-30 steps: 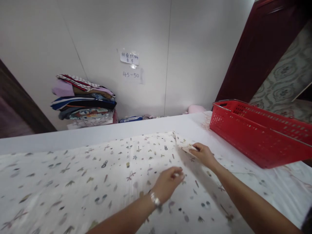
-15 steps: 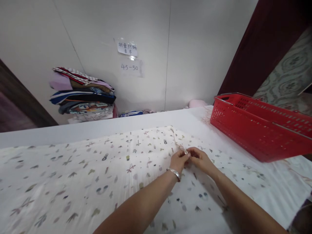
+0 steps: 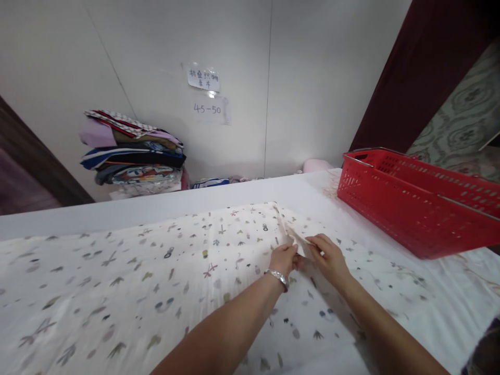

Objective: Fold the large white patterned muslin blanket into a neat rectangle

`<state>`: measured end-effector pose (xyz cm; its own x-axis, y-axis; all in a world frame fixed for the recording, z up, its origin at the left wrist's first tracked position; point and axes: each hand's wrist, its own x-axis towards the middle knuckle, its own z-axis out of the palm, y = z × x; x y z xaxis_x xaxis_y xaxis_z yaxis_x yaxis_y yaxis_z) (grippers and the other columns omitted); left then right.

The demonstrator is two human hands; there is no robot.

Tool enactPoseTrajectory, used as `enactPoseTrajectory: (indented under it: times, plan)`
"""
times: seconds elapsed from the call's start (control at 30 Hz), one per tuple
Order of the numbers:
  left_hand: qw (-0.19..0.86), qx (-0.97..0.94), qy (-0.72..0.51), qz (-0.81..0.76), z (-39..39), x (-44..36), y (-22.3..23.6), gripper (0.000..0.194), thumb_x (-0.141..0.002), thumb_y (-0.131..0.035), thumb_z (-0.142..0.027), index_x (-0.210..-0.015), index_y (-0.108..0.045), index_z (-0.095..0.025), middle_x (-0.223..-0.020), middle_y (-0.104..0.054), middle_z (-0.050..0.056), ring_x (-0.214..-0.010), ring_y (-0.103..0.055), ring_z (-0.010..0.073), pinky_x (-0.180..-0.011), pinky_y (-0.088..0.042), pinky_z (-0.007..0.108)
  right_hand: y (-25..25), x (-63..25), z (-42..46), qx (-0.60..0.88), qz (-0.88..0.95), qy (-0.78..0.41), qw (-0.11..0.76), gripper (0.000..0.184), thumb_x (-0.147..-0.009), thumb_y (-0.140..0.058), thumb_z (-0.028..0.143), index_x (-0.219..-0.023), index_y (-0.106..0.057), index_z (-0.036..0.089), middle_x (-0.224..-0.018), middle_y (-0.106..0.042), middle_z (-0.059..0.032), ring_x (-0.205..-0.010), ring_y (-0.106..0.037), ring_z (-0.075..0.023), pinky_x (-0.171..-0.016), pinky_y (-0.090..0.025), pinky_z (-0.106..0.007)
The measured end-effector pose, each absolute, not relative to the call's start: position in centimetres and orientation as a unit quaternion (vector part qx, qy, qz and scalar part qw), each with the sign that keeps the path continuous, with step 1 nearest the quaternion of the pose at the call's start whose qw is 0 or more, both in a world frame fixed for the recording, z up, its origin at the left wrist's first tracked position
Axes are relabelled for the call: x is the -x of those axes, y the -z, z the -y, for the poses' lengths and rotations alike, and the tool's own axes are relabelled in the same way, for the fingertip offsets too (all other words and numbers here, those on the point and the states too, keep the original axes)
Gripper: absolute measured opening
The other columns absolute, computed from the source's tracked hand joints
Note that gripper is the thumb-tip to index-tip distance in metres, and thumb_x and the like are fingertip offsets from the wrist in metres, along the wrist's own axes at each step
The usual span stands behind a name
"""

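A cream cloth (image 3: 183, 260) printed with small leaves, stars and dots lies spread over the table, with a folded edge running near its middle right. My left hand (image 3: 284, 258), with a silver bracelet at the wrist, pinches one layer of that edge. Just to its right, my right hand (image 3: 328, 256) grips another layer between thumb and fingers. Between the two hands the layers stand apart in a narrow gap. Part of my left fingers is hidden under the cloth edge.
A red perforated basket (image 3: 394, 208) with metal handles stands at the right of the white table (image 3: 250, 195). Folded fabrics (image 3: 135, 153) are stacked at the back left by the wall. Two paper signs (image 3: 203, 78) are taped above. A pink bundle (image 3: 315, 165) lies behind the table.
My hands have moved apart slightly, the right one shifting to the right. The cloth layers between them, close together before, are now parted.
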<state>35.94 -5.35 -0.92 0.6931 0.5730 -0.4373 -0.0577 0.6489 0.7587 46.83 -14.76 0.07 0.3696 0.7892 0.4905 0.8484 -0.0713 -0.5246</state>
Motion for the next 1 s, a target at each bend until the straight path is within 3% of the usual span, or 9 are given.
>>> enactPoseTrajectory:
  times: [0.17, 0.47, 0.6, 0.8, 0.9, 1.0]
  plan:
    - [0.829, -0.397, -0.19, -0.346, 5.4, -36.1, 0.5, 0.018, -0.068, -0.065, -0.028, -0.063, -0.053, -0.016, -0.052, -0.052, -0.001, -0.054, -0.055, 0.0125, -0.055, -0.044, 0.024, -0.5, -45.4, 15.2, 0.734, 0.621, 0.1, 0.258, 0.029, -0.089, -0.037, 0.019, -0.107, -0.059, 0.021, -0.093, -0.059, -0.0074, -0.082, -0.055, -0.0186, -0.069, -0.045, -0.03]
    - [0.826, -0.383, -0.195, -0.364, 5.4, -35.5, -0.9, 0.019, -0.074, -0.059, -0.029, -0.061, -0.053, -0.017, -0.054, -0.054, -0.001, -0.053, -0.054, 0.0118, -0.06, -0.047, 0.026, -0.8, -45.3, 15.3, 0.709, 0.656, 0.144, 0.215, 0.032, -0.082, -0.042, 0.015, -0.109, -0.058, 0.017, -0.093, -0.058, -0.0105, -0.084, -0.053, -0.0211, -0.073, -0.044, -0.033]
    - [0.811, -0.42, -0.193, -0.359, 5.3, -35.1, -1.7, 0.02, -0.074, -0.059, -0.034, -0.068, -0.059, -0.015, -0.068, -0.061, 0.004, -0.069, -0.058, 0.0151, -0.061, -0.046, 0.025, -0.5, -45.2, 15.1, 0.722, 0.648, 0.139, 0.2, 0.031, -0.084, -0.044, 0.02, -0.112, -0.056, 0.017, -0.099, -0.058, -0.0115, -0.088, -0.053, -0.0229, -0.075, -0.044, -0.035]
    - [0.751, -0.545, -0.162, -0.336, 5.0, -34.6, -1.8, 0.036, -0.077, -0.054, -0.046, -0.083, -0.066, -0.013, -0.096, -0.065, 0.012, -0.09, -0.058, 0.0213, -0.061, -0.045, 0.024, -1.8, -46.0, 14.9, 0.744, 0.605, 0.093, 0.268, 0.027, -0.091, -0.036, 0.025, -0.098, -0.062, 0.021, -0.088, -0.061, -0.0077, -0.078, -0.055, -0.0188, -0.07, -0.044, -0.031]
    - [0.684, -0.635, -0.146, -0.328, 4.8, -33.8, -1.1, 0.033, -0.079, -0.05, -0.041, -0.087, -0.066, -0.014, -0.091, -0.066, 0.01, -0.088, -0.059, 0.0213, -0.066, -0.047, 0.028, -3.2, -48.8, 14.3, 0.758, 0.581, 0.052, 0.293, 0.027, -0.09, -0.039, 0.03, -0.09, -0.063, 0.021, -0.083, -0.06, -0.006, -0.075, -0.056, -0.0172, -0.067, -0.043, -0.028]
    - [0.548, -0.77, -0.149, -0.29, 4.6, -32.6, -0.2, 0.027, -0.08, -0.048, -0.033, -0.092, -0.066, -0.018, -0.096, -0.065, 0.008, -0.091, -0.058, 0.0206, -0.08, -0.046, 0.034, -5.3, -53.5, 12.8, 0.792, 0.549, 0.061, 0.26, 0.025, -0.086, -0.046, 0.032, -0.088, -0.067, 0.02, -0.086, -0.062, -0.006, -0.075, -0.057, -0.017, -0.068, -0.043, -0.027]
